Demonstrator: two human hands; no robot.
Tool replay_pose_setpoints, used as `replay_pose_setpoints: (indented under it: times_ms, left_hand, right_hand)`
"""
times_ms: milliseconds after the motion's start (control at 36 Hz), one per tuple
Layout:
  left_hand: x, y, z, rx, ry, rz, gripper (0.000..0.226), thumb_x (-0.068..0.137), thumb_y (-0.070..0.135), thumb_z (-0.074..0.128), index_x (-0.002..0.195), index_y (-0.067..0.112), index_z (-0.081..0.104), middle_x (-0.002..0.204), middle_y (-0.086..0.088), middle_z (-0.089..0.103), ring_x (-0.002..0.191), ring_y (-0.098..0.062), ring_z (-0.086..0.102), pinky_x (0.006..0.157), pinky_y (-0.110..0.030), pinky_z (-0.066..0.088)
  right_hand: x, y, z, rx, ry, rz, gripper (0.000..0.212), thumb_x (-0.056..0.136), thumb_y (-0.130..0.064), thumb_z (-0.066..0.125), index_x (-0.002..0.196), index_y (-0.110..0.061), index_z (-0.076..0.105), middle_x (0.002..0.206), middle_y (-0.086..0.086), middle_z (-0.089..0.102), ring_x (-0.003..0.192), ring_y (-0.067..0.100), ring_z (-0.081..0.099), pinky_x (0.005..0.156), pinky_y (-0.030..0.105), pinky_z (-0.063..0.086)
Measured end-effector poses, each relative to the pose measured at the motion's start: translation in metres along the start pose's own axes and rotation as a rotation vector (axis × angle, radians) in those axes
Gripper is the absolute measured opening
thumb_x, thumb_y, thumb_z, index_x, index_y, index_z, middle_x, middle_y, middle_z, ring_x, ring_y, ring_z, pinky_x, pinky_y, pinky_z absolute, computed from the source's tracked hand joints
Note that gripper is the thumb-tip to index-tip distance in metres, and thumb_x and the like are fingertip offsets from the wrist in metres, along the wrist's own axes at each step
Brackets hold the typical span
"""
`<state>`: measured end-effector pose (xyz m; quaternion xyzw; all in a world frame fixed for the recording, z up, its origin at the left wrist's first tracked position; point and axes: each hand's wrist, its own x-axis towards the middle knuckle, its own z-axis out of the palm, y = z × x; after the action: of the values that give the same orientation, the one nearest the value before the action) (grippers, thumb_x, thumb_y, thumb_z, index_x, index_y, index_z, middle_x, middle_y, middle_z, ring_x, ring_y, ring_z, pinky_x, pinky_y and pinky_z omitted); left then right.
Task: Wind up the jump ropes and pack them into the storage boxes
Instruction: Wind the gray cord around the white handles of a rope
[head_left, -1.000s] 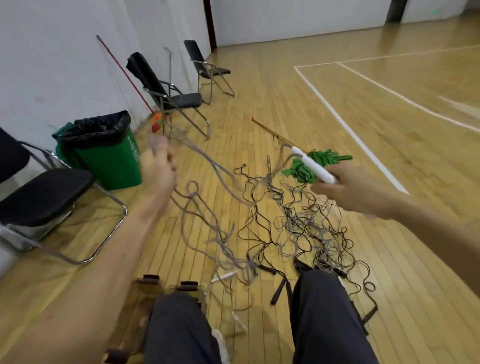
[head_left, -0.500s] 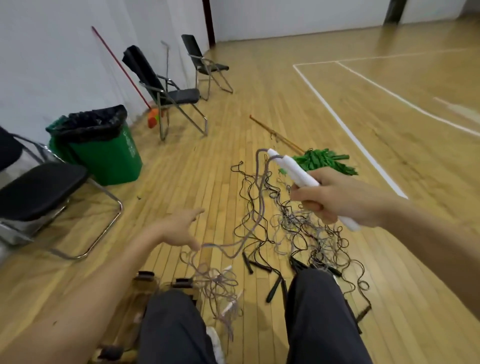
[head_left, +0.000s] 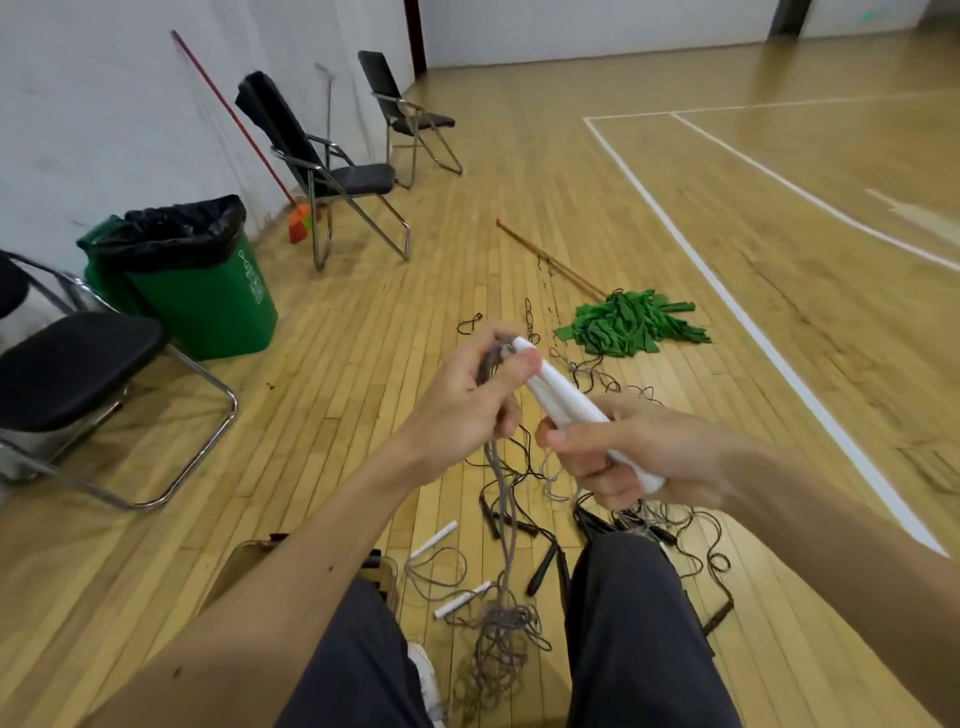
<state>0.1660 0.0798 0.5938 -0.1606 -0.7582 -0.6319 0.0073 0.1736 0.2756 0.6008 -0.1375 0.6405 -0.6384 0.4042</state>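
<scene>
1. The right hand (head_left: 644, 449) grasps a pair of white handles (head_left: 558, 397) held side by side. Its fingers (head_left: 605, 480) are curled round their lower ends, with the thumb laid across the top. The handles slant up and to the left.
2. The left hand (head_left: 462, 400) is at the upper tips of the handles. Its fingers are clenched round a grey rope (head_left: 505, 519), and the thumb presses on the tips where the rope comes out.
3. The grey rope hangs from the left hand, between the person's knees, into a loose heap on the wooden floor (head_left: 363, 364).
4. A tangle of black ropes (head_left: 519, 473) is spread on the floor under and beyond both hands. Several black handles (head_left: 540, 564) lie near the right knee.
5. Two spare white handles (head_left: 434, 538) lie on the floor just left of the hanging rope.
6. A clear box (head_left: 244, 558) with dark latches stands by the left knee, partly hidden by the left forearm. I cannot tell what is in it.
7. Farther out lies a green mop (head_left: 631, 322) on a wooden pole.
8. By the wall are a green bin (head_left: 208, 296) with a black liner, folding chairs (head_left: 358, 179) and a red-handled broom (head_left: 228, 114).
</scene>
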Motion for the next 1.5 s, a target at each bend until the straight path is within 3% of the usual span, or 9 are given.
replay_pose_setpoints:
  times_ms: [306, 472, 667, 750, 861, 944, 1083, 1222, 1500]
  left_hand:
    - [-0.003, -0.008, -0.003, 0.055, -0.108, -0.044, 0.014, 0.103, 0.005, 0.047, 0.089, 0.010, 0.049, 0.055, 0.008, 0.037, 0.043, -0.007, 0.030, 0.040, -0.017, 0.028]
    - [0.004, -0.018, -0.002, -0.154, -0.025, -0.078, 0.030, 0.099, 0.033, 0.050, 0.077, 0.012, 0.050, 0.054, 0.005, 0.034, 0.044, -0.011, 0.023, 0.042, -0.026, 0.016]
    - [0.004, -0.031, 0.026, -0.292, 0.298, -0.203, 0.065, 0.083, 0.076, 0.026, 0.067, 0.017, 0.048, 0.051, 0.004, 0.038, 0.045, -0.012, 0.032, 0.047, -0.023, 0.024]
    - [0.000, -0.041, 0.041, -0.288, 0.373, -0.289, 0.056, 0.100, 0.065, 0.034, 0.072, 0.018, 0.047, 0.055, -0.001, 0.043, 0.051, -0.017, 0.042, 0.051, -0.028, 0.036]
    - [-0.015, -0.051, 0.062, -0.296, 0.483, -0.164, 0.040, 0.083, 0.062, 0.048, 0.075, 0.023, 0.047, 0.069, -0.012, 0.042, 0.063, -0.028, 0.043, 0.058, -0.044, 0.040]
    - [-0.024, -0.057, 0.073, -0.184, 0.628, -0.083, 0.033, 0.107, 0.045, 0.035, 0.091, 0.019, 0.050, 0.071, -0.003, 0.046, 0.063, -0.021, 0.045, 0.054, -0.037, 0.043]
    - [-0.044, -0.080, 0.080, 0.197, 0.333, 0.019, 0.025, 0.109, 0.034, 0.031, 0.128, 0.036, 0.048, 0.072, -0.013, 0.060, 0.058, -0.037, 0.055, 0.047, -0.048, 0.046]
    - [-0.038, -0.072, 0.058, 0.764, 0.070, -0.023, 0.041, 0.106, 0.041, 0.021, 0.132, 0.018, 0.044, 0.058, -0.001, 0.050, 0.047, -0.023, 0.048, 0.046, -0.036, 0.040]
    - [-0.042, -0.058, 0.022, 1.232, -0.258, 0.094, 0.025, 0.110, 0.033, 0.024, 0.130, 0.023, 0.036, 0.075, 0.001, 0.058, 0.057, -0.022, 0.054, 0.052, -0.038, 0.049]
  right_hand:
    - [-0.004, 0.015, -0.005, -0.120, -0.049, 0.148, 0.029, 0.097, -0.036, 0.058, 0.103, -0.009, 0.049, 0.077, 0.011, 0.065, 0.075, 0.030, 0.069, 0.070, 0.040, 0.058]
    - [-0.005, 0.016, -0.001, -0.131, -0.033, 0.120, 0.031, 0.095, -0.041, 0.058, 0.093, -0.012, 0.046, 0.062, -0.003, 0.035, 0.051, 0.012, 0.027, 0.047, 0.020, 0.032]
    - [-0.002, 0.020, 0.012, -0.018, -0.022, 0.055, 0.030, 0.091, -0.043, 0.059, 0.085, -0.014, 0.057, 0.062, -0.001, 0.030, 0.048, 0.010, 0.024, 0.045, 0.020, 0.026]
    - [-0.001, 0.015, 0.017, 0.008, -0.043, 0.005, 0.030, 0.097, -0.039, 0.055, 0.080, -0.014, 0.051, 0.062, 0.000, 0.027, 0.047, 0.011, 0.022, 0.044, 0.020, 0.027]
    - [0.004, 0.012, 0.023, -0.043, 0.036, -0.025, 0.032, 0.103, -0.032, 0.053, 0.077, -0.016, 0.045, 0.060, -0.003, 0.030, 0.047, 0.010, 0.023, 0.044, 0.019, 0.027]
    - [0.007, 0.006, 0.020, 0.009, 0.102, -0.067, 0.031, 0.097, -0.030, 0.060, 0.072, -0.017, 0.049, 0.059, -0.003, 0.030, 0.045, 0.008, 0.024, 0.042, 0.020, 0.024]
    - [0.013, 0.000, 0.013, -0.015, 0.181, -0.082, 0.027, 0.101, -0.020, 0.058, 0.078, -0.015, 0.047, 0.059, -0.003, 0.031, 0.045, 0.009, 0.022, 0.040, 0.019, 0.023]
    - [0.021, 0.009, 0.002, -0.234, 0.296, -0.029, 0.017, 0.102, -0.017, 0.058, 0.091, -0.009, 0.047, 0.056, -0.005, 0.041, 0.045, 0.009, 0.028, 0.041, 0.021, 0.028]
    - [0.028, 0.028, -0.015, -0.716, 0.364, 0.049, 0.016, 0.102, -0.020, 0.057, 0.093, -0.008, 0.053, 0.069, 0.007, 0.047, 0.048, 0.015, 0.039, 0.042, 0.025, 0.037]
